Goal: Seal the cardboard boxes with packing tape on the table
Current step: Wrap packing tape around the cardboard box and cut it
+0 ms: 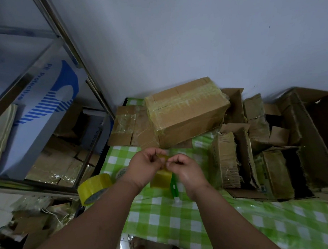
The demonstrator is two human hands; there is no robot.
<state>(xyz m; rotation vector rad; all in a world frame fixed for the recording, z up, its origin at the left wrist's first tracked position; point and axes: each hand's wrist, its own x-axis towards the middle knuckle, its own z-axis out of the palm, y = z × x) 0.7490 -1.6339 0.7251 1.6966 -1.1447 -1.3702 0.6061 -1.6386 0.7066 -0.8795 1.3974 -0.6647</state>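
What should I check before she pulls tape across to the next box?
1. Tape roll in hand: ok, held between left hand and right hand.
2. Free tape end found: cannot tell, fingertips pinch at the roll's top, blurred.
3. Box ready in front: not ok, the nearest closed box already carries tape.
4. Unsealed boxes in reach: ok, open boxes lie to the right.
5. Spare roll: ok, on the table's left edge.
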